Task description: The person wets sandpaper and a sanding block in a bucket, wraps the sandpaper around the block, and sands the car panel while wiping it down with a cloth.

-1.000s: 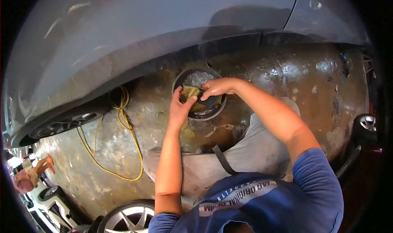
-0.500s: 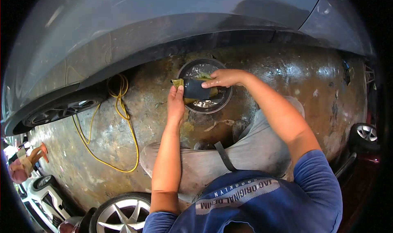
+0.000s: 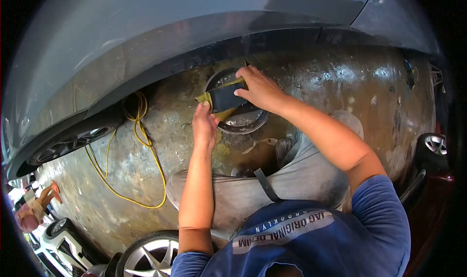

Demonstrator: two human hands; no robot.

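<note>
While left hand pinches yellow sheet, right hand curls around dark pad.

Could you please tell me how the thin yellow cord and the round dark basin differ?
The thin yellow cord lies in loose loops; the round dark basin forms one wide circle. The basin is below the hands; the cord is off to their left. Both rest on the floor.

Car body, cut off above
</note>
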